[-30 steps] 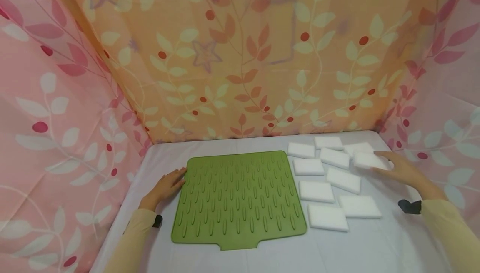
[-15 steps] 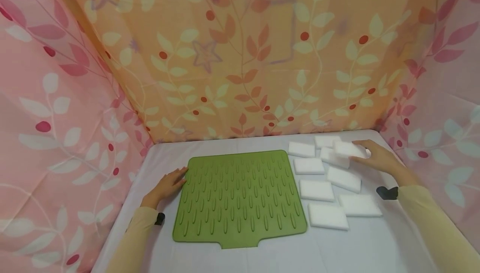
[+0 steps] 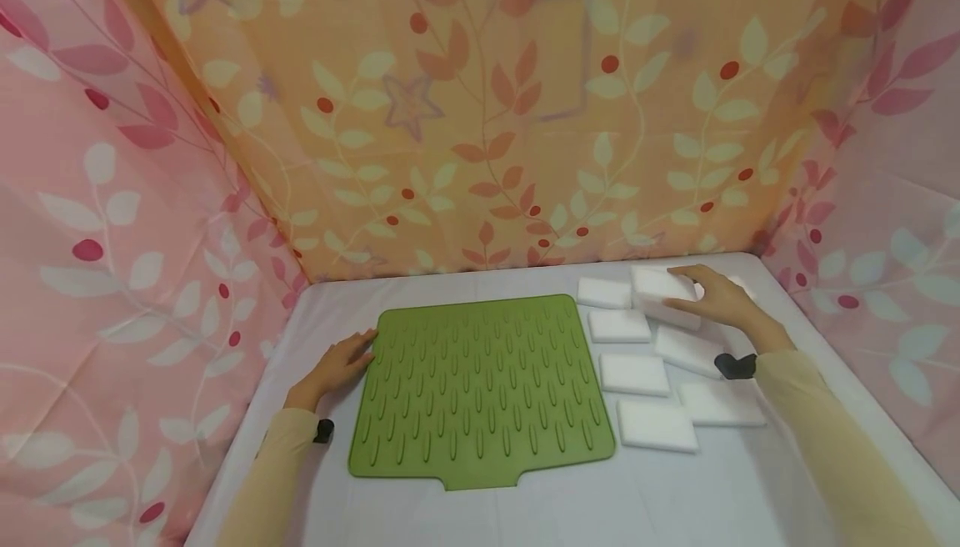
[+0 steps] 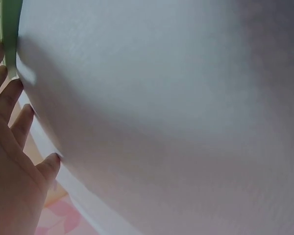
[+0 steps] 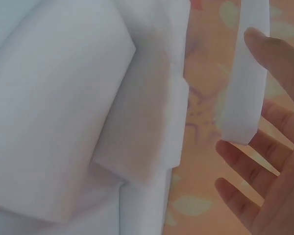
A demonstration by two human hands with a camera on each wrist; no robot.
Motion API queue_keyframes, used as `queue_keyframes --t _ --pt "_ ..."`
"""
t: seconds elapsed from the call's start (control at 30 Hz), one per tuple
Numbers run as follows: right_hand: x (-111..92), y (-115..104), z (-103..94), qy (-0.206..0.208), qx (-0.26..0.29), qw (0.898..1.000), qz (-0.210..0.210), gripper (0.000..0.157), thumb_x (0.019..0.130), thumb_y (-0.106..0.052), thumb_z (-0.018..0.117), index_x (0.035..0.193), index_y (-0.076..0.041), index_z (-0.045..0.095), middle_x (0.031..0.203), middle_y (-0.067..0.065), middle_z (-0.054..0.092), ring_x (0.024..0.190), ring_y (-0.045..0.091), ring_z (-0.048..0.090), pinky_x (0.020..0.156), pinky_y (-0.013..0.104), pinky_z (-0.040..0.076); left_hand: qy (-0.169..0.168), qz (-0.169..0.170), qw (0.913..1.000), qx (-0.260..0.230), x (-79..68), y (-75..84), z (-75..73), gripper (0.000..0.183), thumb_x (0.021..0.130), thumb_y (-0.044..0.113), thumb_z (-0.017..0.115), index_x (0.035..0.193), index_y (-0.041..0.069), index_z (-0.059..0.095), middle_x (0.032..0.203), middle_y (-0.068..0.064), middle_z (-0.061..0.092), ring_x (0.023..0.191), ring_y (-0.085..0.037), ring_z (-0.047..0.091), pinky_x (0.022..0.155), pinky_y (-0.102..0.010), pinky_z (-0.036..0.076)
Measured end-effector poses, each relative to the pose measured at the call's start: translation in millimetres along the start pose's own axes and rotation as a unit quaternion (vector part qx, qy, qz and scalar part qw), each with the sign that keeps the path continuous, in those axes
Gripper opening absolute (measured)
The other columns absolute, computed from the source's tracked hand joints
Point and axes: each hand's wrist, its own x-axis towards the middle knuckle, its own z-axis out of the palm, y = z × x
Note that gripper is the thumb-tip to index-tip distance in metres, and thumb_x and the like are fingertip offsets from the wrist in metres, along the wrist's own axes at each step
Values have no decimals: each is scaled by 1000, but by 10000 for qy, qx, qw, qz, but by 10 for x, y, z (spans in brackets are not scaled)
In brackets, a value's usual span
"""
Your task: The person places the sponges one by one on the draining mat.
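Note:
My right hand [image 3: 723, 303] pinches a white rectangular sponge block [image 3: 658, 283] by its edges, thumb on one side and fingers on the other. In the right wrist view that sponge block [image 5: 246, 78] hangs above the others, seen edge-on. It overlaps other white blocks at the back right in the head view. My left hand [image 3: 336, 370] rests on the table with straight fingers, its fingertips at the left edge of a green silicone mat [image 3: 480, 397] with raised oval ridges. The left wrist view has the left hand [image 4: 12, 152] spread, close to the mat's edge [image 4: 11, 34].
Several more white sponge blocks, such as the front one [image 3: 657, 425] and the back left one [image 3: 603, 292], lie loosely grouped right of the mat. A white cloth covers the table [image 3: 570, 505]. Floral curtains [image 3: 480, 113] stand at the back and both sides.
My right hand has carried the sponge block leftward from the far right of the group, over the neighbouring blocks. The left hand and the green mat have stayed in place.

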Motion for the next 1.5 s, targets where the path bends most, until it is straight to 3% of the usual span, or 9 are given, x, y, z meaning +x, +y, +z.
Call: queue_keyframes --t 0.57,0.83,1.07,1.5 --pt "311 -460 324 -285 193 9990 -291 77 75 -59 66 137 -18 45 136 12 45 117 34 47 90 57 39 -53 -103 9999 -111 3 37 -8 52 96 26 50 141 4 38 141 -22 39 132 -46 29 99 -72 15" --pt "439 -667 515 -216 151 9977 -622 77 74 -60 67 135 -15 48 137 12 45 125 36 42 93 59 38 208 443 9981 -384 -9 -7 -2 54 95 40 46 142 15 39 141 -19 42 131 -45 32 95 -75 13" --pt "524 -811 679 -113 182 9957 -900 70 76 -53 70 131 -14 52 129 10 51 118 33 48 91 54 41 2 -38 9998 -190 -15 54 -11 52 96 27 50 141 3 38 141 -24 39 131 -48 29 99 -73 13" --pt "612 -1038 946 -218 271 9939 -1050 70 76 -47 72 131 -9 52 126 16 50 114 35 50 90 57 40 -73 -232 9997 -86 7 9 12 53 95 25 51 143 6 36 144 -21 37 133 -45 28 102 -70 12"
